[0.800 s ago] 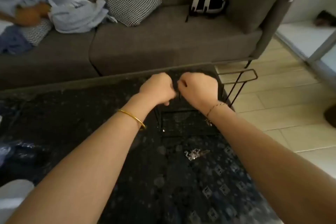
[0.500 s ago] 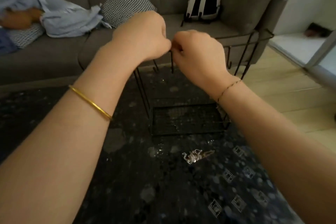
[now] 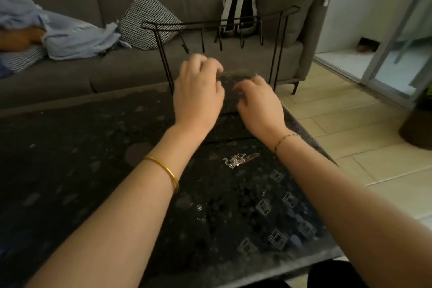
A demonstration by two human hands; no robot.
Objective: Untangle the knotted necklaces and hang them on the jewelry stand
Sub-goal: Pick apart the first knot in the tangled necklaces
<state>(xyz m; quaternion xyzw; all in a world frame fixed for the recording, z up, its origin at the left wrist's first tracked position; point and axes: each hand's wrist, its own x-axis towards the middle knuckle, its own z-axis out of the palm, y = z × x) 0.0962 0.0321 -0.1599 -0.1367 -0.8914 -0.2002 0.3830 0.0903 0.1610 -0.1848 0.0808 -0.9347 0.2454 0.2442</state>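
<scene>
Small tangled clump of thin silver chain necklaces (image 3: 240, 160): flat on dark speckled tabletop (image 3: 70, 159), just in front of black wire jewelry stand (image 3: 219, 22). Left hand (image 3: 198, 91) and right hand (image 3: 259, 103) between clump and stand, fingers loosely curled, nothing visibly held; blurred. Likely featherlight, limp, snag-prone, links fragile. Best pinched at a free loop or clasp, never yanked at the knot.

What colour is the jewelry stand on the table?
Black. The thin wire jewelry stand shows best in the head view, against the grey sofa.
</scene>
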